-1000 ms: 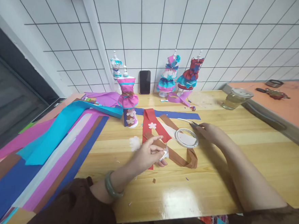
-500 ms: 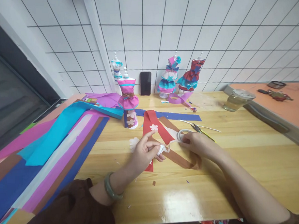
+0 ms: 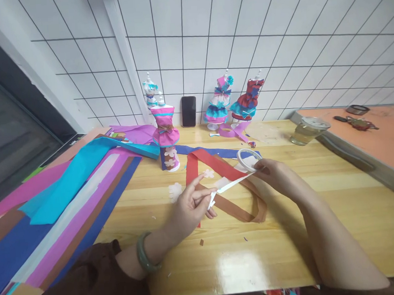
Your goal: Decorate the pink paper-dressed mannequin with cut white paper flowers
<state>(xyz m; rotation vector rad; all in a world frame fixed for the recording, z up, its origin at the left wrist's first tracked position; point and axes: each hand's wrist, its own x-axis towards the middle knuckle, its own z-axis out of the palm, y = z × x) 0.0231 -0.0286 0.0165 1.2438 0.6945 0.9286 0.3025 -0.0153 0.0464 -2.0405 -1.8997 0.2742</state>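
My right hand (image 3: 269, 174) pinches a roll of white tape (image 3: 248, 159), lifted over the table. A taut white strip of tape (image 3: 235, 183) runs from the roll to my left hand (image 3: 194, 201). The fingers of that hand are closed on the strip's end and small folded white pieces, with the index finger stretched out. Just beyond its fingertip is a pale paper flower (image 3: 208, 173). Under and behind the hands lie a red crepe paper strip (image 3: 204, 161) and a brown strip (image 3: 235, 207). Another pale flower (image 3: 175, 192) rests left of my left hand.
A small dress form in pink (image 3: 165, 131) stands behind my left hand. Two more dressed forms, one with a red top (image 3: 249, 99), and a phone (image 3: 189, 111) are along the wall. Coloured paper strips (image 3: 67, 174) cover the left side. A glass (image 3: 308, 130) stands at right.
My right hand has raised the tape roll and moved right, drawing the curled tape out into a straight strip. My left hand stays nearly in place, still pinching.
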